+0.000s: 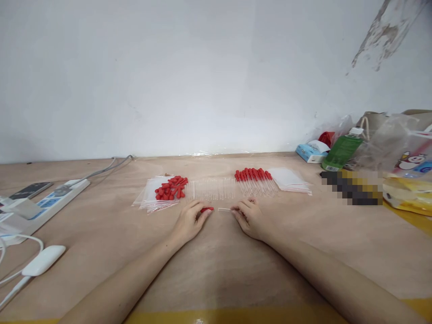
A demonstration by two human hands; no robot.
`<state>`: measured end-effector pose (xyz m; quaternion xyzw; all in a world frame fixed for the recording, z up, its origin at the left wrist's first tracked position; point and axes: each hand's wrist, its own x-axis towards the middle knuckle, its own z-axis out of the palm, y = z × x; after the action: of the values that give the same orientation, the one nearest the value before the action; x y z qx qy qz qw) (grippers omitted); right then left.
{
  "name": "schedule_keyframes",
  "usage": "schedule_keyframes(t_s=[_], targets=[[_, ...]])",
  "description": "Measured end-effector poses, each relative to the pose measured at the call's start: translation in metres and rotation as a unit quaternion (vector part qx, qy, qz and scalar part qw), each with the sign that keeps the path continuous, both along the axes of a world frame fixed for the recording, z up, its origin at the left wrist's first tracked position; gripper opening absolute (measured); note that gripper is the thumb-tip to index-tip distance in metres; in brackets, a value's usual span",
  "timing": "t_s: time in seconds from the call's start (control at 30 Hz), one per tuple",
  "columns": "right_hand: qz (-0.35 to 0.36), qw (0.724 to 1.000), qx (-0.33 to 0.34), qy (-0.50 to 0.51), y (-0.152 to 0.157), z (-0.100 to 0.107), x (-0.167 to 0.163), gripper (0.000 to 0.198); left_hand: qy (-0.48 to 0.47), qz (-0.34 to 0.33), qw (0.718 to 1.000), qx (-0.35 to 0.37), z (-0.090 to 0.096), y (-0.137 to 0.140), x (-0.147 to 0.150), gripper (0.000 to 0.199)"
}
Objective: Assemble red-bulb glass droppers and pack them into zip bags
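Note:
Between the fingers of my left hand (192, 220) is a red rubber dropper bulb (207, 209), its end pointing right. My right hand (249, 218) pinches a thin clear dropper tube (224, 209), which points left at the bulb; a small gap separates the two. Behind my left hand, a heap of loose red bulbs (171, 188) lies on clear plastic bags (150, 193). A row of clear tubes (211, 189) spreads across the middle. Beyond my right hand lie several droppers (254, 177) with red bulbs on their tubes, beside a stack of white bags (290, 181).
On the left are a white power strip (64, 198), a dark phone (32, 190) and a white adapter (43, 261) with cables. At the right stand a tissue pack (310, 153), a green bottle (343, 149) and plastic bags (393, 144). A wall rises behind the table.

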<state>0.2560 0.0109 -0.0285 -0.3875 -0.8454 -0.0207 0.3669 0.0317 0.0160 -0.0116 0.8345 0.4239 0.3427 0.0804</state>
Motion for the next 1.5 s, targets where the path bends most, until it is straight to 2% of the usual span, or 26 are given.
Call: schedule_keyframes(t_s=[0.17, 0.53, 0.8, 1.0, 1.2, 1.37, 1.5], targets=[[0.001, 1.000, -0.002, 0.004, -0.003, 0.002, -0.003, 0.015, -0.028, -0.001, 0.999, -0.038, 0.003, -0.008, 0.005, 0.019], [0.018, 0.999, -0.010, 0.030, -0.004, 0.003, -0.003, 0.016, -0.024, 0.004, 1.000, -0.017, 0.005, -0.010, 0.006, 0.018], [0.059, 0.998, -0.003, -0.005, -0.004, 0.007, -0.002, 0.017, -0.046, -0.023, 0.998, -0.047, 0.002, -0.011, 0.005, 0.016], [0.045, 0.998, 0.013, -0.036, -0.001, 0.007, 0.001, 0.018, 0.012, -0.067, 0.997, -0.035, 0.006, -0.012, 0.006, 0.017], [0.016, 0.998, 0.037, -0.057, -0.009, 0.011, -0.005, 0.021, 0.037, -0.053, 0.998, -0.007, 0.006, -0.012, 0.006, 0.020], [0.025, 0.997, 0.036, -0.071, -0.013, 0.016, -0.011, 0.022, 0.060, -0.067, 0.996, 0.012, 0.003, -0.013, 0.006, 0.019], [0.025, 0.996, 0.029, -0.077, -0.013, 0.011, -0.015, 0.023, 0.074, -0.077, 0.994, 0.020, 0.002, -0.014, 0.006, 0.018]])
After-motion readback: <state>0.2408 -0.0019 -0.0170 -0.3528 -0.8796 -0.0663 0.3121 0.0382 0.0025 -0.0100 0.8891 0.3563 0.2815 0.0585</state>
